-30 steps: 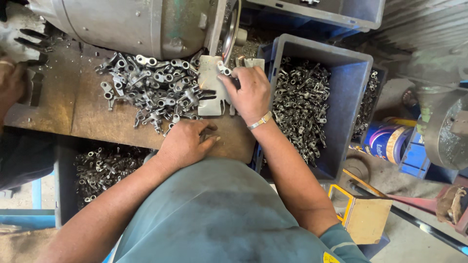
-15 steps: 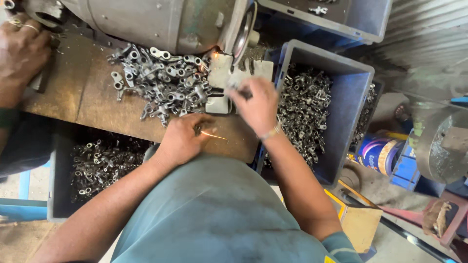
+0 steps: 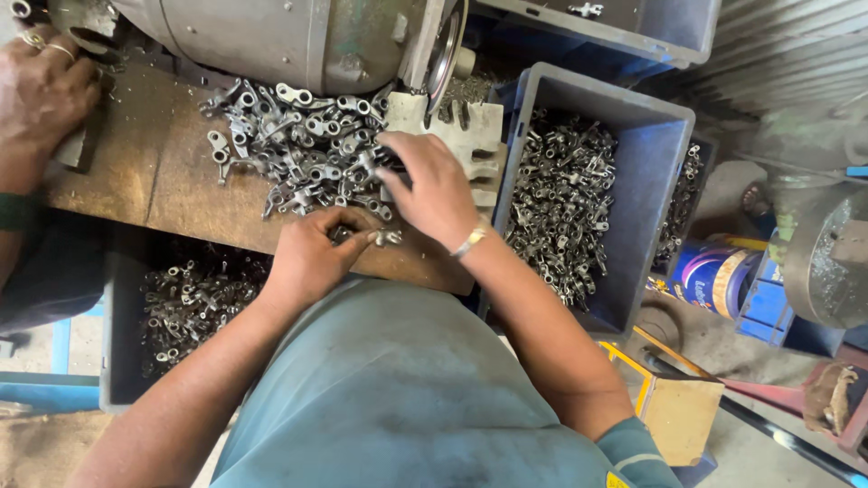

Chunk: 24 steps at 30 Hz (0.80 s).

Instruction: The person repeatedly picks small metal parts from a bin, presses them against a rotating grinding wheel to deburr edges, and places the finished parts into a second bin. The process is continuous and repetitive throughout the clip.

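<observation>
The person's left hand (image 3: 312, 258) rests at the near edge of the worn wooden workbench (image 3: 136, 172), its fingers curled around a small grey forged-metal part (image 3: 387, 238) that pokes out past the fingertips. The right hand (image 3: 434, 185) hovers just beyond it, palm down with fingers bent over the near side of the heap of matching grey metal parts (image 3: 289, 145) — whether it pinches one I cannot tell. A pale metal block with slots (image 3: 470, 136) lies at the bench's right edge, partly under that hand. Beside the bench a blue-grey plastic crate (image 3: 651, 181) holds more parts — another grey bin (image 3: 117, 361) sits below the near edge. At the far left corner, another person's ringed hand (image 3: 41, 90) rests on the bench.
</observation>
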Available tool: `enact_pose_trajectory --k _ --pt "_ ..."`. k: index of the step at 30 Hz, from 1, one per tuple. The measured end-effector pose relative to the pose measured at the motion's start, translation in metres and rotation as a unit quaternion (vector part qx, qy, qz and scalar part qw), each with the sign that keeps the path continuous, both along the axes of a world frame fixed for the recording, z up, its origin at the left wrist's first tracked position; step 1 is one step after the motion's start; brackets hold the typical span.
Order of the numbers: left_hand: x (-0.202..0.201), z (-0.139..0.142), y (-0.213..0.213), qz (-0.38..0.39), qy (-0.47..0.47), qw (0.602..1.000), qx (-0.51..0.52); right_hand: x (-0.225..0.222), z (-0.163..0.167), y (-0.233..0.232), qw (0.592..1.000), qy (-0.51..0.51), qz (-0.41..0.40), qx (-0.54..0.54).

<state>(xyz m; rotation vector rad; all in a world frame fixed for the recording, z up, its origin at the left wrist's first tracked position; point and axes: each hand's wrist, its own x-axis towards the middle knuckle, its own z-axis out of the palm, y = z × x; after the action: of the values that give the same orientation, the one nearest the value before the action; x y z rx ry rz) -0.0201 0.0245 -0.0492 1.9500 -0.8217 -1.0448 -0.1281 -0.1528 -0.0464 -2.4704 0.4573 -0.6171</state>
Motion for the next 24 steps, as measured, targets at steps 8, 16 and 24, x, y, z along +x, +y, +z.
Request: enact_pose_trajectory --k 8,16,24 --pt "-0.002 0.01 0.003 0.038 -0.209 0.969 -0.127 -0.002 0.016 -0.003 0.981 -0.009 -0.043 0.188" --pt "0.012 0.011 -0.035 -0.015 -0.156 0.966 -0.204 -0.026 0.03 0.006 0.997 -0.066 0.034 0.035" --pt "-0.005 0.01 -0.061 0.114 0.31 0.943 -0.046 -0.049 0.024 0.007 0.997 -0.035 -0.051 0.043"
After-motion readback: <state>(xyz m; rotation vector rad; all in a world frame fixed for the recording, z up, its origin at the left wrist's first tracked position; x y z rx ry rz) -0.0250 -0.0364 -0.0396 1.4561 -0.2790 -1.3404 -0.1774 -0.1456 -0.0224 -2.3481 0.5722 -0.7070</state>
